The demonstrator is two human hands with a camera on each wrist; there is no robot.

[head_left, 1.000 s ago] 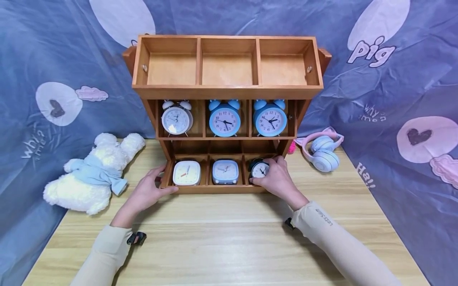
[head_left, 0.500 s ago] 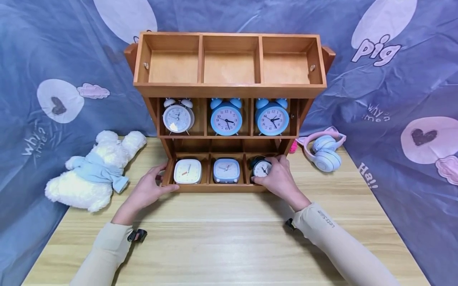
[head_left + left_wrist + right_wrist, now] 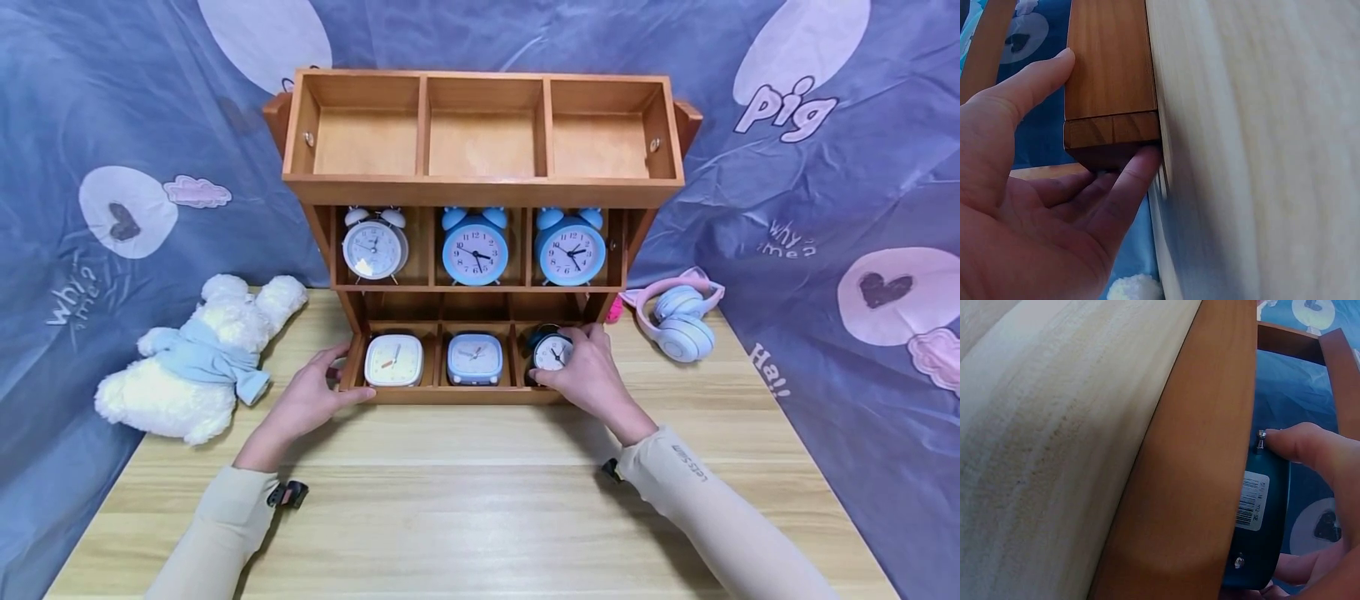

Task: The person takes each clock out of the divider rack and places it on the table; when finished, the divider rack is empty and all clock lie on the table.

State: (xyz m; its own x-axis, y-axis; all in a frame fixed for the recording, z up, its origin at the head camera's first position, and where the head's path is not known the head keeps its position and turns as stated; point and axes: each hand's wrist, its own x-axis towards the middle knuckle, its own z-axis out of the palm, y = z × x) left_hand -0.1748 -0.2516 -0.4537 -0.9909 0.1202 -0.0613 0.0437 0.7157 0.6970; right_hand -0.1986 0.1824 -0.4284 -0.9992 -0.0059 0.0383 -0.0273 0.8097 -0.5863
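Note:
My right hand [image 3: 592,371] pinches a small dark green alarm clock [image 3: 551,352] with a white dial, in the bottom right compartment of a brown wooden shelf [image 3: 480,193]. In the right wrist view, thumb and fingers are at either side of the clock's dark body [image 3: 1262,540], which has a barcode label. My left hand [image 3: 307,400] grips the shelf's lower left corner, thumb on the front rim and fingers round the side. A white square clock [image 3: 393,360] and a blue square clock [image 3: 474,360] sit in the other bottom compartments.
In the middle row stand a white twin-bell clock [image 3: 373,248] and two blue ones, the nearer-centre blue clock [image 3: 475,250] among them. A white plush toy [image 3: 195,367] lies left on the wooden table [image 3: 450,500]; pink and blue headphones [image 3: 678,321] lie right.
The dark green clock has shifted slightly to the right within its compartment, together with my right hand. My left hand has kept its grip on the shelf corner.

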